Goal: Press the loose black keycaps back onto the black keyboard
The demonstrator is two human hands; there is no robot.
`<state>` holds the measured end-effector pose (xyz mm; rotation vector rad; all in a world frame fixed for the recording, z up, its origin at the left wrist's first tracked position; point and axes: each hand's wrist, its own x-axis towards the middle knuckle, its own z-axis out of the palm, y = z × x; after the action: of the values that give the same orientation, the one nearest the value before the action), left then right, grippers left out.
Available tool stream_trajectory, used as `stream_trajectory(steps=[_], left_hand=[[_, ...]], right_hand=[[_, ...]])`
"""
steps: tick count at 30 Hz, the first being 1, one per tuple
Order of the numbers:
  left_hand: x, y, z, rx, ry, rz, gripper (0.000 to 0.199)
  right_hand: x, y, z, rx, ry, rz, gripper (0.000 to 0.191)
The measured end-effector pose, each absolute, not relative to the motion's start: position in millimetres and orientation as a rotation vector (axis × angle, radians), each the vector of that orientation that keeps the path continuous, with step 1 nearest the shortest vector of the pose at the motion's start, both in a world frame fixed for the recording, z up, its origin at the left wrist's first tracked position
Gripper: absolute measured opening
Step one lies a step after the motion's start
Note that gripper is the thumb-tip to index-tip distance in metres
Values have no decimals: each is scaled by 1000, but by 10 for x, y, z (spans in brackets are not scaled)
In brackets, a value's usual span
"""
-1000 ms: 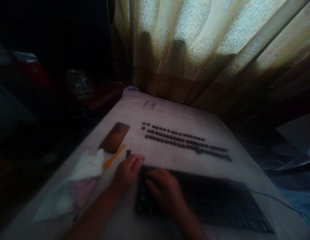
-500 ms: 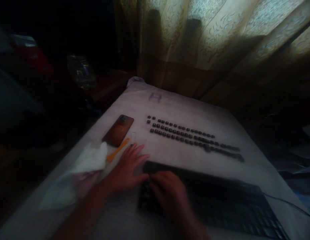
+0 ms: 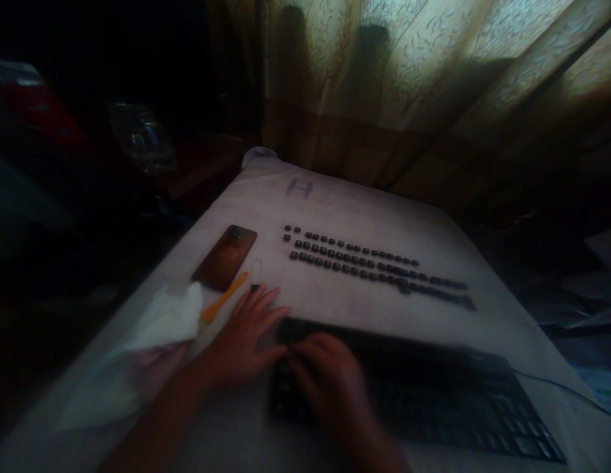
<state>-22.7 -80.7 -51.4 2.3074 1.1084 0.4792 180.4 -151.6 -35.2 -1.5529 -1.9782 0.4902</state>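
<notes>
A black keyboard (image 3: 418, 387) lies across the near part of the cloth-covered surface. My right hand (image 3: 330, 374) is over its left end, thumb and fingers pinched together; whatever is between the fingertips is too small and dark to make out. My left hand (image 3: 249, 338) rests just left of the keyboard with fingers spread, its thumb at the keyboard's left edge close to the right fingertips. Beyond the left fingertips lies a thin wire loop with a dark end (image 3: 256, 270). Beside it is an orange brush-like tool (image 3: 224, 299). Rows of loose black keycaps (image 3: 345, 256) lie past the keyboard.
A brown phone (image 3: 225, 257) lies at the left, with a crumpled white cloth or tissue (image 3: 162, 322) nearer me. The keyboard's cable (image 3: 562, 384) runs off to the right. A patterned curtain (image 3: 408, 85) hangs behind the pale cloth (image 3: 364, 203). A glass jar (image 3: 145, 141) stands far left.
The view has shifted slightly, so most things sit a little further left in the picture. Both hands keep nearly the same pose at the keyboard's left end.
</notes>
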Motion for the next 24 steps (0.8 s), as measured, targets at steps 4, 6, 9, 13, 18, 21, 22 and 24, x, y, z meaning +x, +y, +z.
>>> stream_trajectory(steps=[4,6,9,13,18,21,22,24], left_hand=[[-221,-802,-521,2304,1103,488,56],[-219,-805,-513,2300,1100,477,56],[-221,-814,-503,2293,1097,468,56],[-228,-813,-511,2285,1089,461,55],[-234,-804,-535,2307,1076,447,55],[-243,-801,-544,2307,1078,444,55],[-247,-801,-547,2307,1081,447,55],[-254,-798,-552,2310,1079,450,55]], right_hand=[[1815,-1515,-349,-1543,-1984,523,19],[1829,-1516,-355,-1527,-1978,540,21],[1844,-1517,-372,-1508,-1970,548,22],[1835,-1518,-385,-1490,-1959,537,23],[1826,-1514,-371,-1497,-1944,529,23],[1832,-1513,-363,-1494,-1972,528,22],[1833,-1515,-362,-1492,-1979,520,21],[1830,-1521,-368,-1490,-1980,493,20]])
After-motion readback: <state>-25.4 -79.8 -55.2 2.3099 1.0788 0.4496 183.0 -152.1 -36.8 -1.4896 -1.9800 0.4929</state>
